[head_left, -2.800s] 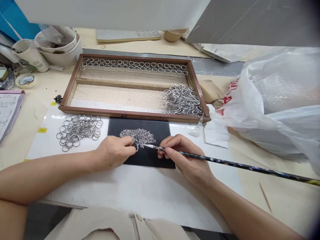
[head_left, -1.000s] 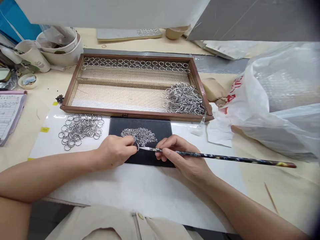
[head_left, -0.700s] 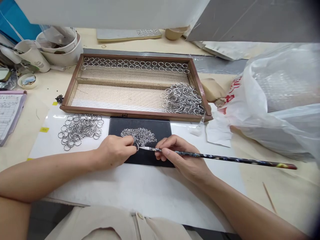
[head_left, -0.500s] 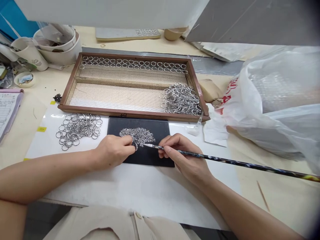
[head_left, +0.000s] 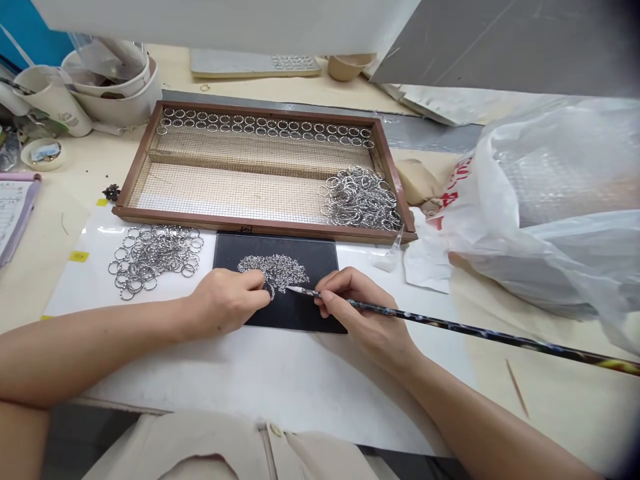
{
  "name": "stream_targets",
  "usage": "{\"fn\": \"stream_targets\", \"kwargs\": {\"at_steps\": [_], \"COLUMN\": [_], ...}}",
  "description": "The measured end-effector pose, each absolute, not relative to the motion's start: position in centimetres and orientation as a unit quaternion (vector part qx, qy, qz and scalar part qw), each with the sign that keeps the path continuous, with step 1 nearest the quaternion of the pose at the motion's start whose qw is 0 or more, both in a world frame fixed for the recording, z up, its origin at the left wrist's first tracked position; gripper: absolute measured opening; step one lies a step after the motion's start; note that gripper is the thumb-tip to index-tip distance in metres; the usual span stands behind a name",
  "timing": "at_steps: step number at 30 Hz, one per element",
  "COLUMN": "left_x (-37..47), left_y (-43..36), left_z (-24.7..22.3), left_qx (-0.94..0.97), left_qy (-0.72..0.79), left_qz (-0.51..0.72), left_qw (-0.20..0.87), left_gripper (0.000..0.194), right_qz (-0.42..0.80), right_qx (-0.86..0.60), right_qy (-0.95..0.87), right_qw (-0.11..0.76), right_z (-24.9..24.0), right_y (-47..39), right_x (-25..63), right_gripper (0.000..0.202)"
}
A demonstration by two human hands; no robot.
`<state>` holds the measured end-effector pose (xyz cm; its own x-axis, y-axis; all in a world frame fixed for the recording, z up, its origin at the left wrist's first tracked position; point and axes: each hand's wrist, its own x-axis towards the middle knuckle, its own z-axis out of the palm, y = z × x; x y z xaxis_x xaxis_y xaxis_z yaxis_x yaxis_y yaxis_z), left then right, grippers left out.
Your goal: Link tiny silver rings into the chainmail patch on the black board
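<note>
Between its fingertips my left hand point(head_left: 230, 300) pinches a silver ring point(head_left: 271, 291) over the black board point(head_left: 300, 317). My right hand point(head_left: 367, 307) is closed around a long dark patterned pen-like tool point(head_left: 450, 325), its pale tip pointing left, close to the ring. Just beyond both hands, a heap of tiny silver pieces point(head_left: 280, 268) lies on the board. To the left, a loose pile of silver rings point(head_left: 155, 257) rests on the white sheet.
Behind the board is a wooden-framed mesh tray point(head_left: 270, 223) with rows of rings and a ring heap point(head_left: 360, 197). White plastic bags point(head_left: 540, 253) stand right. White containers point(head_left: 117, 100) and a notepad point(head_left: 15, 207) are left; a thin stick point(head_left: 517, 388) lies front right.
The view has shifted slightly, so the surroundings sit a little further left. Both hands keep almost the same pose, with the ring and tool still held.
</note>
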<state>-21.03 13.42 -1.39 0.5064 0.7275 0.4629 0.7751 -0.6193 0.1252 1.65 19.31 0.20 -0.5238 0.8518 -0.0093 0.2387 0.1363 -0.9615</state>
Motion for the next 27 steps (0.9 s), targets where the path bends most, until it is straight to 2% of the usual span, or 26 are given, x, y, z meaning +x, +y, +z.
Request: {"fn": "stream_targets", "kwargs": {"at_steps": [6, 15, 27], "left_x": [-21.07, -21.03, -20.93], "left_y": [13.45, 13.28, 13.28], "left_z": [-1.43, -1.45, -1.27], "left_qx": [-0.868, -0.877, -0.874], "left_qy": [-0.431, -0.422, -0.423], "left_qz": [-0.241, -0.22, -0.224], "left_qw": [0.056, 0.075, 0.086], "left_gripper": [0.025, 0.022, 0.022], "right_qz": [0.544, 0.654, 0.642], "right_qx": [-0.372, -0.294, -0.303], "right_qy": [-0.687, -0.637, -0.648], "right_qw": [0.305, 0.281, 0.276], "right_z": [0.27, -0.16, 0.13], "right_y": [19.32, 19.37, 19.4], "right_x": [1.65, 2.09, 1.74], "right_gripper": [0.015, 0.011, 0.013]}}
